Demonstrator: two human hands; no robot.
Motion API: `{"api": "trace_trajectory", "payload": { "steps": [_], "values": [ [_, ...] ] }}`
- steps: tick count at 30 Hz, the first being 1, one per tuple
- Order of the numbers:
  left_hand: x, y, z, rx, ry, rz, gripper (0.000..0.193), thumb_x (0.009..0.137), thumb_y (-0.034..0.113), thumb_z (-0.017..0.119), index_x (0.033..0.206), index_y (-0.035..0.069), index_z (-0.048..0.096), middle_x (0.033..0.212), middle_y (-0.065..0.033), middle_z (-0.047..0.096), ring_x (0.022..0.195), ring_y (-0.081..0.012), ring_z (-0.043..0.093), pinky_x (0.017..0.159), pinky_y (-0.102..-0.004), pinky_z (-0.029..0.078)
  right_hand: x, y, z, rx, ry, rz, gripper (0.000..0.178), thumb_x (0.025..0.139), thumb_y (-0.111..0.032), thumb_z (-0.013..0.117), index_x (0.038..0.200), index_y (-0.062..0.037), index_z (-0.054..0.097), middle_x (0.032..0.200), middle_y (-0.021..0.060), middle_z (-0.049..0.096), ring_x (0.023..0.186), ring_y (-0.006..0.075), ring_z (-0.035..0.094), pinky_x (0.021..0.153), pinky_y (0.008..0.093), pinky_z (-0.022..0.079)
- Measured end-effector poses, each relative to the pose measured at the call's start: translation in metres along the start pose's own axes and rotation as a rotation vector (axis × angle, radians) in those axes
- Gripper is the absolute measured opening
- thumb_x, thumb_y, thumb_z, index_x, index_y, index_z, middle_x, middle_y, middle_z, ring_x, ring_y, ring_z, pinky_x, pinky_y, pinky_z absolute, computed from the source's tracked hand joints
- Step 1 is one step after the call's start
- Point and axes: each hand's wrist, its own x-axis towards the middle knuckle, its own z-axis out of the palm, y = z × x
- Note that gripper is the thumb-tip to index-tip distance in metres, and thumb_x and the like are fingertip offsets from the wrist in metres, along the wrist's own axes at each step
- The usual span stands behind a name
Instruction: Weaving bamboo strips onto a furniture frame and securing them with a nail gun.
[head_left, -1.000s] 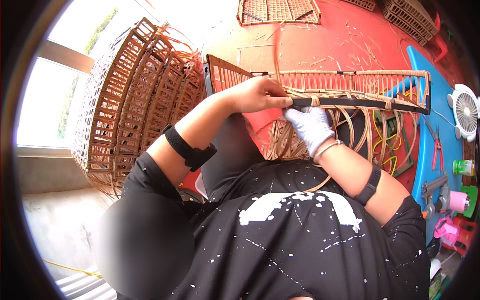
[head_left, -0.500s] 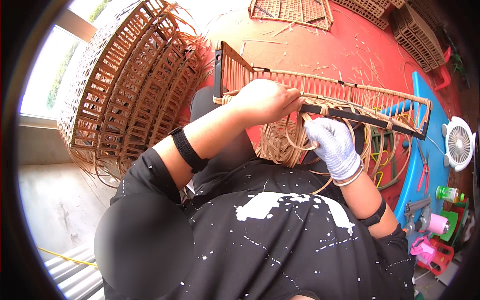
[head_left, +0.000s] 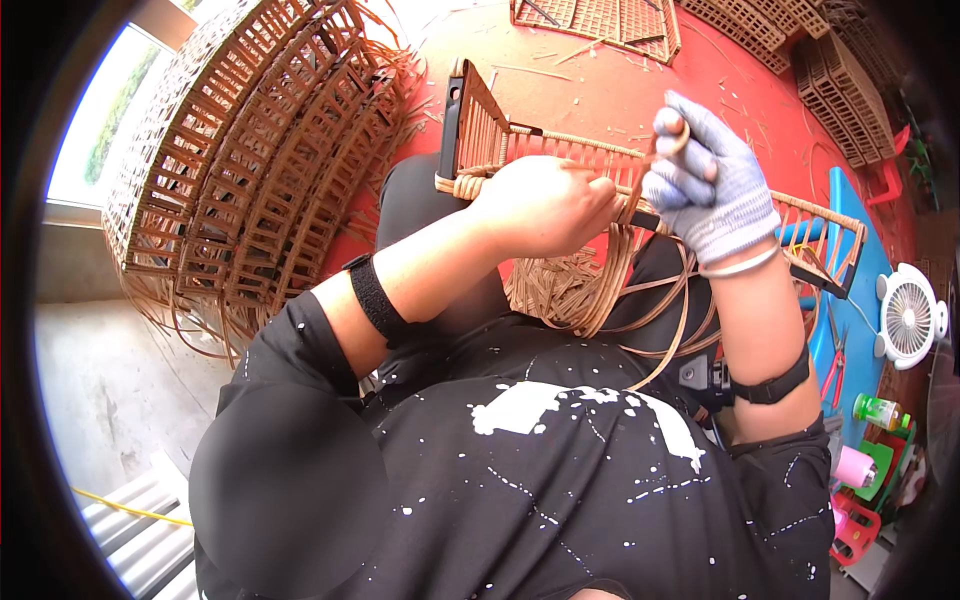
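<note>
A half-woven rattan basket frame (head_left: pixel 484 112) with black metal bars lies across my lap, slanting down to the right. My bare left hand (head_left: pixel 545 208) is closed over its near rim, thumb and fingers pinched together there; what lies beneath the fingers is hidden. Raised above the rim, my right hand (head_left: pixel 712 180), in a pale knitted glove, is closed on a tan rattan strip (head_left: pixel 682 138) that loops over its fingers. Below the frame hangs a bundle of loose rattan strips (head_left: pixel 560 290), some curving down over my lap.
Stacked woven baskets (head_left: pixel 250 170) stand at my left. A flat woven panel (head_left: pixel 600 25) and scattered offcuts lie on the red floor (head_left: pixel 450 40). To the right, a blue bench (head_left: pixel 852 230) holds red-handled pliers (head_left: pixel 835 370), near a white fan (head_left: pixel 908 315) and a green bottle (head_left: pixel 880 410).
My right hand has risen from below the rim to above it, drawing the rattan strip upward. My left hand stays at the rim. The frame has shifted slightly.
</note>
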Motion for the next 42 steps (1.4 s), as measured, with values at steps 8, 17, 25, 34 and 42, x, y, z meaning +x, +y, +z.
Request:
{"api": "trace_trajectory", "payload": {
  "steps": [8, 17, 25, 34, 42],
  "values": [
    [-0.004, 0.011, 0.002, 0.007, 0.154, 0.054, 0.021, 0.089, 0.024, 0.063, 0.1, 0.006, 0.066, 0.08, -0.0092, 0.067, 0.076, -0.0293, 0.068, 0.067, -0.0402, 0.055, 0.073, 0.008, -0.047, 0.222, 0.339, 0.025, 0.02, 0.098, -0.017, 0.058, 0.079, -0.0104, 0.057, 0.057, -0.0079, 0.053, 0.041, 0.003, 0.044, 0.039, 0.0198, 0.039],
    [-0.009, 0.02, 0.008, -0.033, 0.239, -0.018, 0.042, 0.08, 0.031, 0.075, 0.115, 0.012, 0.065, 0.096, -0.007, 0.068, 0.084, -0.0254, 0.068, 0.076, -0.0365, 0.055, 0.084, 0.038, -0.052, 0.111, 0.497, -0.058, 0.016, 0.094, -0.016, 0.059, 0.085, -0.0034, 0.06, 0.07, 0.0056, 0.067, 0.05, 0.0124, 0.06, 0.044, 0.0231, 0.052],
    [0.009, 0.02, -0.001, -0.059, 0.037, 0.045, 0.032, 0.083, 0.024, 0.072, 0.108, 0.006, 0.061, 0.098, -0.0141, 0.066, 0.102, -0.0315, 0.063, 0.088, -0.0423, 0.051, 0.076, 0.043, -0.058, 0.046, 0.488, -0.05, 0.019, 0.094, -0.023, 0.065, 0.094, -0.0047, 0.066, 0.079, 0.0075, 0.07, 0.062, 0.0182, 0.064, 0.055, 0.0286, 0.054],
    [0.007, 0.026, -0.004, -0.094, -0.051, -0.028, 0.03, 0.085, 0.021, 0.07, 0.105, 0.003, 0.057, 0.09, -0.015, 0.065, 0.094, -0.0344, 0.064, 0.083, -0.0445, 0.051, -0.035, 0.058, -0.047, -0.517, 0.229, -0.419, 0.018, 0.094, -0.019, 0.066, 0.103, -0.0031, 0.066, 0.086, 0.0038, 0.069, 0.078, 0.0114, 0.065, 0.072, 0.0261, 0.052],
    [0.011, 0.031, -0.003, 0.066, 0.07, 0.135, 0.035, 0.084, 0.014, 0.07, 0.112, 0.002, 0.054, 0.096, -0.0152, 0.065, 0.094, -0.0346, 0.063, 0.086, -0.0434, 0.05, -0.08, 0.087, -0.076, -1.213, 0.276, -0.343, 0.023, 0.089, -0.023, 0.069, 0.102, -0.0049, 0.068, 0.089, 0.0105, 0.069, 0.079, 0.0212, 0.069, 0.072, 0.0335, 0.054]
  ]
}}
